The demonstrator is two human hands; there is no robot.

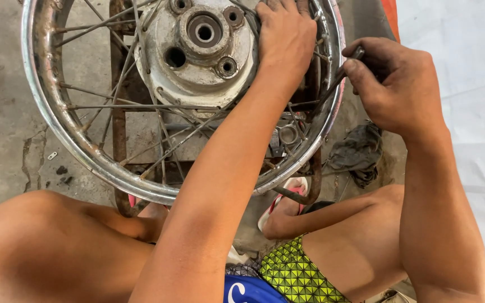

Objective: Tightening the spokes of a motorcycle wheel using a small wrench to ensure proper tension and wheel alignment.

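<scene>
A spoked wheel rim (51, 120) lies flat on a rusty stand (119, 134) before the knees. The left hand (284, 36) presses, fingers spread, on spokes beside the hub (197, 47). The right hand (399, 84) grips a slim tool (332, 84), slanting toward the rim's right edge.

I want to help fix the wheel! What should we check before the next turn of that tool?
1. Left hand steadying the wheel: ok, it rests on the spokes by the hub.
2. Right hand gripping the tool: ok.
3. Tool tip seated at the rim: cannot tell, too small to see.
4. Wheel on its rusty stand: ok, it lies flat.
5. Spokes straight: not ok, several look bent and rusty.
</scene>
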